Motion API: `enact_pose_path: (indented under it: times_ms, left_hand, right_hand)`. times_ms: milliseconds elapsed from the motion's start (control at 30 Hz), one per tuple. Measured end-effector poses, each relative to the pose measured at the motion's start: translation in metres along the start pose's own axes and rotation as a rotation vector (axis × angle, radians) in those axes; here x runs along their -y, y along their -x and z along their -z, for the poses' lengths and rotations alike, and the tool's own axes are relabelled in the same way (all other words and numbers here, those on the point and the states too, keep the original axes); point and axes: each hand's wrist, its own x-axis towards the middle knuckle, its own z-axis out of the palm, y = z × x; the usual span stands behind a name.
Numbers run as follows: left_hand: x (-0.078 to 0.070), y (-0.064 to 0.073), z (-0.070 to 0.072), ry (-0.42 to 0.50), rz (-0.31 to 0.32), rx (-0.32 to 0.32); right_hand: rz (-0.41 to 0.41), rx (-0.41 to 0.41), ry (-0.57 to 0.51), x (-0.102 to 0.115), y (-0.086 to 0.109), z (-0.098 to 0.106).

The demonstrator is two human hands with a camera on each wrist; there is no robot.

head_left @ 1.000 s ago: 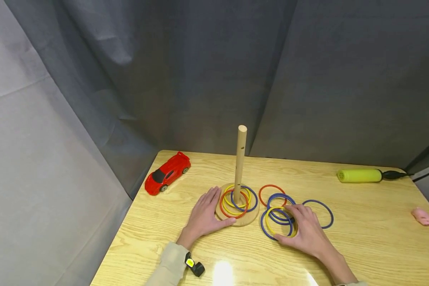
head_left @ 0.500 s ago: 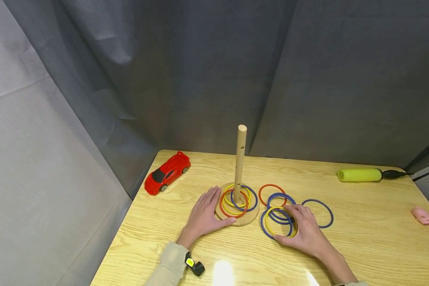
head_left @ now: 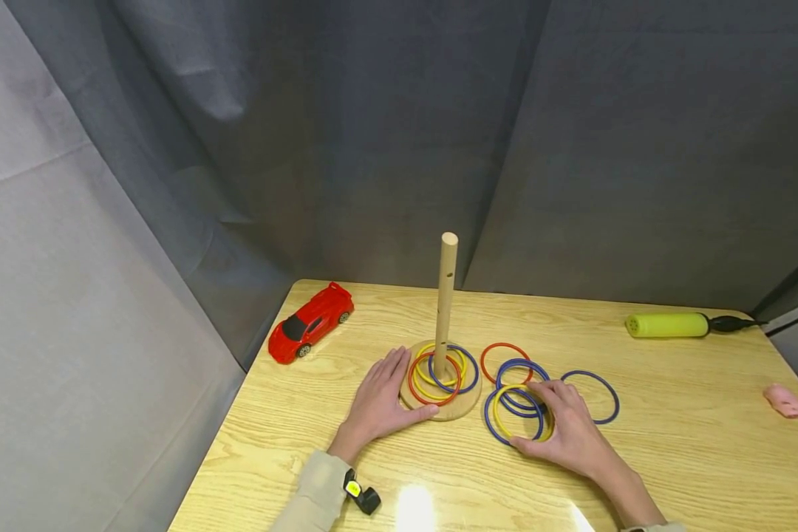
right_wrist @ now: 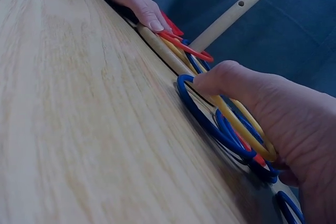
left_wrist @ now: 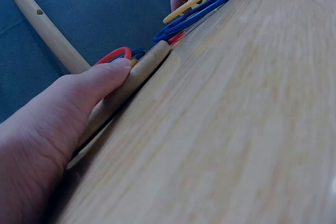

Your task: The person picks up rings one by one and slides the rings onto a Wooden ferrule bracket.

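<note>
Currently left hand (head_left: 380, 403) has fingers extended along the left side of the wooden base (head_left: 467, 404), thumb on its near edge; upright peg (head_left: 446, 310) has red, yellow and blue rings (head_left: 435, 404) around its foot. Right hand (head_left: 568, 428) pinches a yellow ring (right_wrist: 238, 124) over blue rings (right_wrist: 195, 113) just right of the base, can't tell if touching.

A pale wooden post (head_left: 445, 295) stands upright on its round base (head_left: 464, 406), red, yellow and blue rings (head_left: 462, 377) looped around its foot, a left hand (head_left: 380, 400) touching the base's edge. Beside it, a right hand (head_left: 567, 430) pinches a thin yellow ring (right_wrist: 238, 125) over overlapping blue rings (head_left: 488, 425); another red ring (head_left: 507, 344) lies behind.
</note>
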Motion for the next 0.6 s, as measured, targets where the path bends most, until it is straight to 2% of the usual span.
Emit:
enact_pose_path:
  times_ms: [600]
  left_hand:
    - [0.000,0.000,0.000,-0.014,-0.006,-0.004]
  right_hand:
    - [0.011,0.025,-0.020,0.009,-0.011,0.012]
